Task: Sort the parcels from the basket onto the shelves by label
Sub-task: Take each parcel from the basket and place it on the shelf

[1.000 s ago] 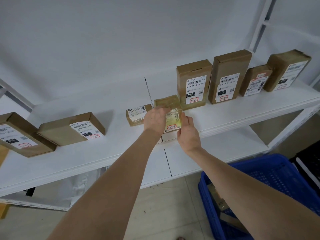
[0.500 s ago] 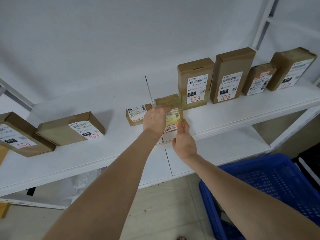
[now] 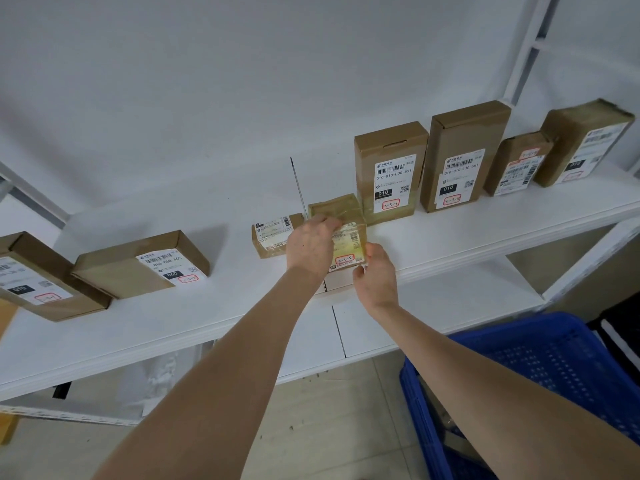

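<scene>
Currently taped parcel [image 3: 347, 241] sits at the front edge of the shelf [image 3: 485, 233], between small parcel [image 3: 272, 233] and tall upright box [image 3: 389, 168]. Left hand [image 3: 310, 245] grips its top, fingers curled over. Right hand [image 3: 375, 275] pinches its front-right corner. Blue basket [image 3: 554, 362] sits lower right.

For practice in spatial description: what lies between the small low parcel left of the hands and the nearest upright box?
Head view: the tape-wrapped parcel, gripped on top by the left hand, the right hand at its front corner.
</scene>
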